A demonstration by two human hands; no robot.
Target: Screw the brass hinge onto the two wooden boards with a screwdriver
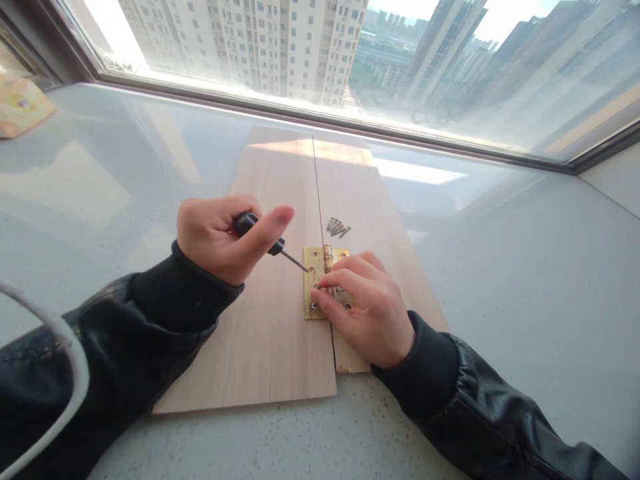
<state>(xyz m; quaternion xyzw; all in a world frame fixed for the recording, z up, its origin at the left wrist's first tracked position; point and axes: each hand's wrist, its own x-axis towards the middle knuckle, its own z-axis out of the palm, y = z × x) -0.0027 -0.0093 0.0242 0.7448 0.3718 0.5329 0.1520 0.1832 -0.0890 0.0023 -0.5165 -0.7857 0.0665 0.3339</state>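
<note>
A person's left hand grips a black-handled screwdriver, its tip meeting a brass hinge that spans the seam between two wooden boards on a pale tabletop by the window. The right hand presses its loosely curled fingers onto the hinge, grasping nothing. Loose screws lie just beyond.

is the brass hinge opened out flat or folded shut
Opened flat. The hinge lies across the seam between the two wooden boards, one leaf on each side of its barrel, though the right hand covers most of the right leaf.
</note>
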